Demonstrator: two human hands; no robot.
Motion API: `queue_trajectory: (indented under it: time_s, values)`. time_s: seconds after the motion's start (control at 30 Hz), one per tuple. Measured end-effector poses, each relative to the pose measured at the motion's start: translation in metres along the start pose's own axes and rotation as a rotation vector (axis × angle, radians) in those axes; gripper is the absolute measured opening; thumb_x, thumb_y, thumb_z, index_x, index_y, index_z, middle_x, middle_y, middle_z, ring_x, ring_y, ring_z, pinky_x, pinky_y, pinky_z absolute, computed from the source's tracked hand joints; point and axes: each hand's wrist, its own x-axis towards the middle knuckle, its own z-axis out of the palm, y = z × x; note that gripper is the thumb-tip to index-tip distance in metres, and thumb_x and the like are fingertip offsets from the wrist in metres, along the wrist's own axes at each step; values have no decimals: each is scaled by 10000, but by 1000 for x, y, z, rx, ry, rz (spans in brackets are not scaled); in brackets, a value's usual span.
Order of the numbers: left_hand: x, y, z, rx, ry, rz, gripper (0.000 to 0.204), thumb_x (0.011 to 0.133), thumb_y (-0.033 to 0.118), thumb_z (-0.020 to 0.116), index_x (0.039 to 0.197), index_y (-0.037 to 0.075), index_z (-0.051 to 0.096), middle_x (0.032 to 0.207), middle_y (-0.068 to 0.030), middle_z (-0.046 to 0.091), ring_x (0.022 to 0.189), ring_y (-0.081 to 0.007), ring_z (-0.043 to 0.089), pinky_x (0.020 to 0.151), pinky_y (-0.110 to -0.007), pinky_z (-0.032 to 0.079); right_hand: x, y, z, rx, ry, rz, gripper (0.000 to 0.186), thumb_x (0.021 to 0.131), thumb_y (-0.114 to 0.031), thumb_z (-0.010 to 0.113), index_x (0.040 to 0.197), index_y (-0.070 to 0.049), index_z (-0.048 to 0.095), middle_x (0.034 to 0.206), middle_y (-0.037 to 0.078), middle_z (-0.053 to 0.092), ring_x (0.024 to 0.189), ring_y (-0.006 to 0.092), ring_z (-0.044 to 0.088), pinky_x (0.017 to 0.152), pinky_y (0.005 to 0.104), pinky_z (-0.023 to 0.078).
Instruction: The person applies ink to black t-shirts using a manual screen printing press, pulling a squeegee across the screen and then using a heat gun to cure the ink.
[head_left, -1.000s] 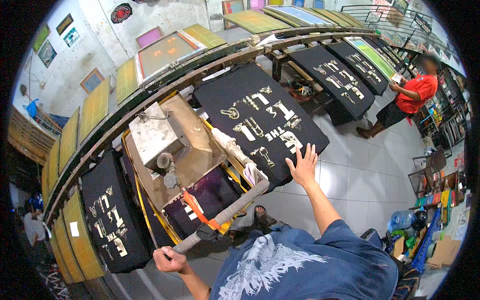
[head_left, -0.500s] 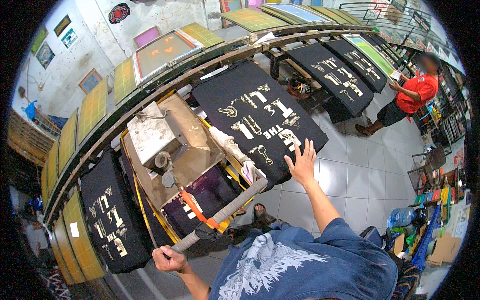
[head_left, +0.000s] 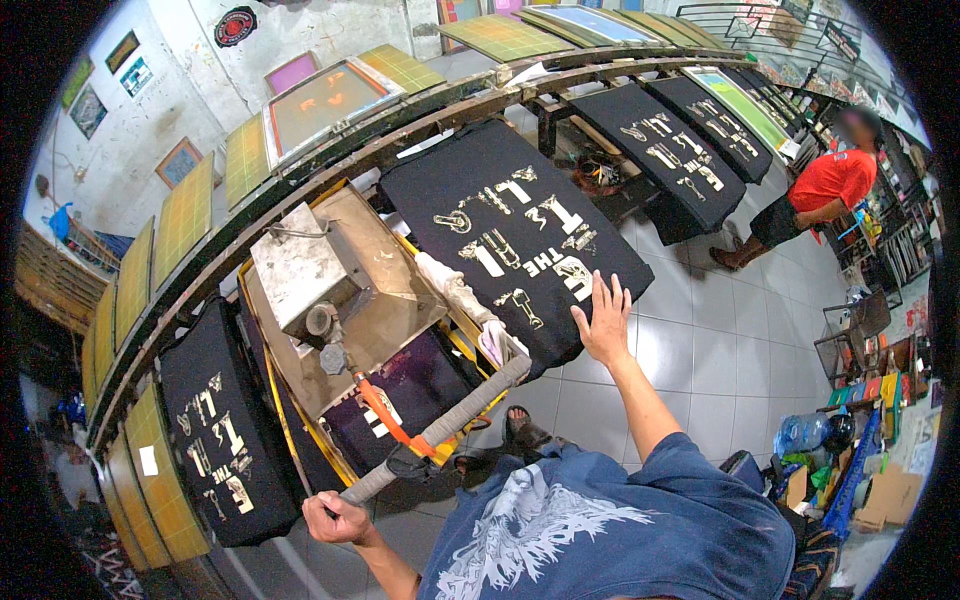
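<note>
My left hand (head_left: pixel 336 519) is wrapped round the lower left end of a grey-wrapped handle bar (head_left: pixel 475 405). That bar belongs to a yellow-framed heater (head_left: pixel 345 365) with a dirty metal hood and an orange gas hose (head_left: pixel 385 412). Just right of the heater lies a black T-shirt (head_left: pixel 430 170) with a cream print, stretched on a board. My right hand (head_left: pixel 603 325) is open, its fingers spread, at the shirt's near edge; whether it touches the cloth I cannot tell. Beneath the heater part of another dark printed shirt (head_left: pixel 435 370) shows.
More printed black shirts lie at left (head_left: pixel 215 430) and far right (head_left: pixel 665 145). A long dark rail (head_left: pixel 440 105) runs behind the boards, with screen frames (head_left: pixel 325 110) leaning beyond it. A person in a red shirt (head_left: pixel 835 180) stands right. Bottles and boxes (head_left: pixel 890 495) crowd the lower right.
The person in red has turned away and lowered their arms from the green screen at the far boards. My hands have hardly moved.
</note>
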Motion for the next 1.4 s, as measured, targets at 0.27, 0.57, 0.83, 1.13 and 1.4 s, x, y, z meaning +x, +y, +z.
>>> queue_trajectory:
  time_s: [0.27, 0.57, 0.83, 1.13, 1.4]
  values:
    - [0, 1, 0, 15, 1, -8, 321, 943, 137, 519, 656, 0, 476, 599, -149, 446, 547, -356, 450, 536, -471, 330, 0, 5, 3, 89, -32, 46, 763, 1036, -470, 518, 1594, -5, 284, 1604, 169, 391, 1538, 378, 215, 1235, 581, 126]
    - [-2, -5, -1, 55, -14, 0, 345, 981, 182, 527, 680, 17, 490, 611, -134, 503, 543, -317, 502, 529, -441, 390, 26, -19, -77, 2520, 273, 752, 728, 1061, -621, 347, 1512, -51, 385, 1493, 202, 533, 1386, 361, 480, 1150, 500, 375]
    - [-5, -10, -4, 66, -50, -9, 326, 979, 135, 518, 682, 3, 505, 619, -140, 498, 563, -355, 511, 532, -464, 388, 29, -28, -90, 2610, 180, 665, 695, 1059, -616, 360, 1434, -41, 464, 1473, 187, 549, 1382, 355, 486, 1141, 487, 387]
    - [-4, -12, -1, 41, -17, 19, 370, 1002, 190, 527, 680, 12, 486, 598, -121, 497, 524, -285, 493, 514, -423, 398, 33, 7, -43, 1704, 282, 615, 363, 1025, -233, 675, 1321, -42, 590, 836, 41, 690, 679, 90, 606, 619, 236, 455]
    - [-2, -6, -3, 61, -33, 4, 340, 981, 180, 526, 689, 8, 503, 608, -126, 511, 536, -289, 501, 522, -423, 400, 24, 11, -17, 211, 67, 14, 453, 1017, -181, 568, 1436, -17, 515, 1312, 123, 628, 1278, 318, 529, 1055, 478, 422]
